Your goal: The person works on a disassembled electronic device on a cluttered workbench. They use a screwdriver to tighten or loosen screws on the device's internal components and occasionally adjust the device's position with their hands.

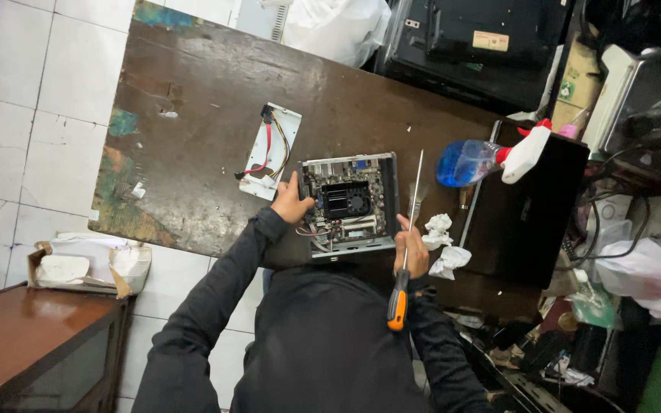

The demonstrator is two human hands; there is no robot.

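A small open computer case (pixel 350 201) with a circuit board and a black fan inside lies on the dark wooden table (pixel 216 92). My left hand (pixel 291 200) grips the case's left edge. My right hand (pixel 411 246) rests at the case's right side and holds a long screwdriver (pixel 407 245) with an orange and black handle, its shaft pointing away from me along the case's right wall.
A white metal plate with red and yellow cables (pixel 271 150) lies left of the case. A blue spray bottle (pixel 491 158), crumpled tissues (pixel 441 243) and a black box (pixel 529 206) sit to the right. Cluttered electronics fill the right side. A brown cabinet (pixel 32 336) stands lower left.
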